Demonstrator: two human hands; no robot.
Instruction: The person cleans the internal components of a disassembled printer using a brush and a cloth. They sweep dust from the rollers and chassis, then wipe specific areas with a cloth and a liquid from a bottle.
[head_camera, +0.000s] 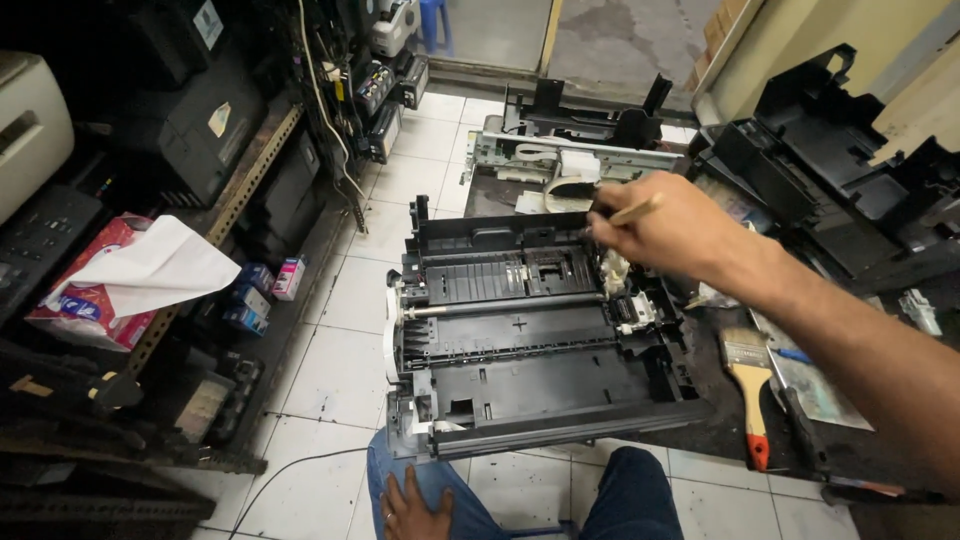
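Observation:
An opened black printer chassis (520, 345) lies on a low work surface over the tiled floor, its rollers and metal shaft exposed. My right hand (660, 228) reaches over its back right corner, fingers closed on a thin wooden-handled tool (634, 210) whose tip is hidden by the hand. My left hand (412, 508) rests flat on my left knee in blue jeans, holding nothing.
A paintbrush with an orange-red handle (748, 385) lies right of the chassis. Another stripped printer frame (575, 150) sits behind it. Black printer shells (850, 170) are piled at the right. Shelves at the left hold a tissue box (100, 290), ink boxes (262, 290) and printers.

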